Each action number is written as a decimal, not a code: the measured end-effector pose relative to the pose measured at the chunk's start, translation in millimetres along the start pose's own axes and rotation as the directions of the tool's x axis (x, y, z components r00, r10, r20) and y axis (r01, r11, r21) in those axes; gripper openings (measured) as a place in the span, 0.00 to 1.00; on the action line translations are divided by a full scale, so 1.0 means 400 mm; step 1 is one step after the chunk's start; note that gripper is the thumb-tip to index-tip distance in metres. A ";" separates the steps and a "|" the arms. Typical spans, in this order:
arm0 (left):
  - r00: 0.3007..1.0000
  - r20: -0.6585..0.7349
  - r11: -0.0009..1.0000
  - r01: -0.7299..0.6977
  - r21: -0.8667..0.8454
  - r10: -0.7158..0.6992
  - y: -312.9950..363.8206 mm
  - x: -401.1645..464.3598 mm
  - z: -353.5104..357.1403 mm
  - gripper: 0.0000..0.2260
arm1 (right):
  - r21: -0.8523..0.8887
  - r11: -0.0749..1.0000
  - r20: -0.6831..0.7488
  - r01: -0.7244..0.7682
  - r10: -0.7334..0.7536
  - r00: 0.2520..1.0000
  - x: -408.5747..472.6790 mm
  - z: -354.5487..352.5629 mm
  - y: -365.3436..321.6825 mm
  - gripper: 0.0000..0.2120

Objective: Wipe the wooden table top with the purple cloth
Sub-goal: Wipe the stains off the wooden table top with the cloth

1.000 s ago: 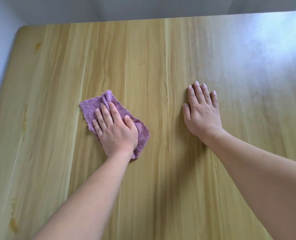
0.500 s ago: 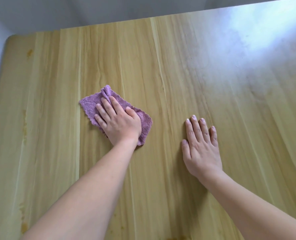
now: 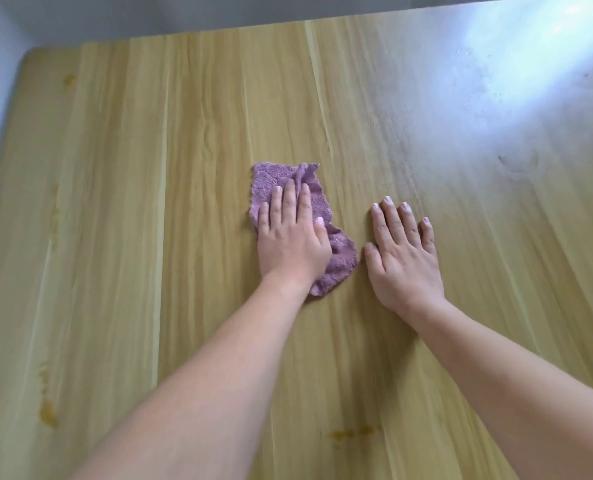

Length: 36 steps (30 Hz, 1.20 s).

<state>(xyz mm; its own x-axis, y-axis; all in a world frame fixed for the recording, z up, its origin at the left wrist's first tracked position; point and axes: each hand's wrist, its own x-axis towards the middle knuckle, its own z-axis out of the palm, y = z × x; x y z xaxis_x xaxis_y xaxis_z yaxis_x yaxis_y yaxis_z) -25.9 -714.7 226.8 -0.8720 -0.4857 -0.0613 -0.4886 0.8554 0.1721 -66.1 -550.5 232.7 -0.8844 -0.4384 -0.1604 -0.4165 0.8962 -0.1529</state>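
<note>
Head view: the left hand (image 3: 289,242) presses flat, fingers straight, on the purple cloth (image 3: 340,259) mid-desk (image 3: 115,202). Just right of the cloth, the right hand (image 3: 404,259) lies flat, fingers spread.

Desk and cloth: materials
Desk (image 3: 184,168): pale streaked wood grain, smooth, glossy where glare falls. Cloth (image 3: 281,178): purple, fuzzy terry.

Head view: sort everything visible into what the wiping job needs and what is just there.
Belongs to the job:
- purple cloth
- left hand, pressing flat on the cloth
- wooden table top

Just there:
- right hand, resting flat on bare wood beside the cloth
- yellowish stains near the table's left edge
- grey wall beyond the table
</note>
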 end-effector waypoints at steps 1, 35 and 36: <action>0.999 -0.014 0.999 0.048 0.011 -0.048 -0.049 -0.005 -0.007 0.28 | -0.004 1.000 0.005 -0.003 0.003 1.000 0.002 -0.001 0.003 0.30; 0.994 -0.005 0.994 0.105 -0.027 -0.106 0.158 -0.341 0.047 0.30 | 0.502 0.860 -0.113 0.091 -0.039 0.993 -0.022 -0.017 0.032 0.25; 0.997 0.012 0.997 0.080 -0.004 -0.080 0.127 -0.344 0.042 0.30 | 0.544 0.832 -0.128 0.106 -0.043 0.991 -0.036 -0.022 0.040 0.25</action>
<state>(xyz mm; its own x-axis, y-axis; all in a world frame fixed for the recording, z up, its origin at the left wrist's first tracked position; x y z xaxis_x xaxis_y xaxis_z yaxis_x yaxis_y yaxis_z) 68.8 -601.3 227.4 -0.8304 -0.5504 -0.0866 -0.5566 0.8130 0.1709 -61.8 -529.2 241.1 -0.8855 -0.4638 -0.0278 -0.3258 0.6624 -0.6746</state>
